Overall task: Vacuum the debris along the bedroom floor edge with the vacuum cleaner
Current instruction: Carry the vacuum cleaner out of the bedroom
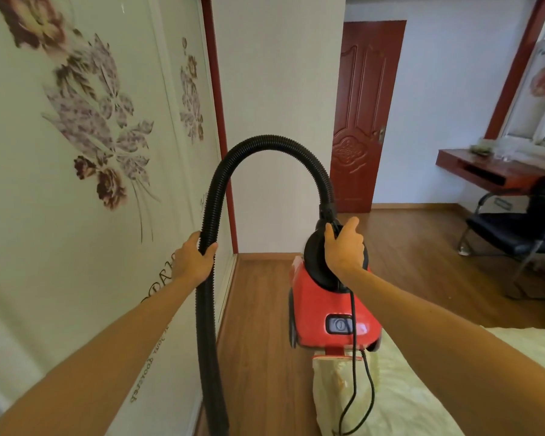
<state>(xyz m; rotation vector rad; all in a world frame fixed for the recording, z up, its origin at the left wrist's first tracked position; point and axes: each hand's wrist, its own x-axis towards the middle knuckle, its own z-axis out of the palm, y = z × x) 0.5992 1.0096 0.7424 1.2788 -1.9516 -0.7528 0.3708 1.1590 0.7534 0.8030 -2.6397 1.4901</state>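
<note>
Floral-printed glossy wardrobe panels (85, 146) fill the left side. Just beside them, the left hand (192, 260) has its grip wrapped around the black ribbed hose (209, 221), which arches up and over to the top of the red vacuum cleaner (326, 313). The right hand (345, 247) has its grip closed on the black handle at the vacuum cleaner's top, with the body hanging above the wooden floor (261, 325) beside the corner of the bed (400, 388). A black power cord (354, 366) dangles down over the bed. Farther right stand a red door (364, 118), a wall-mounted tabletop (485, 171) and a dark chair (513, 234).
</note>
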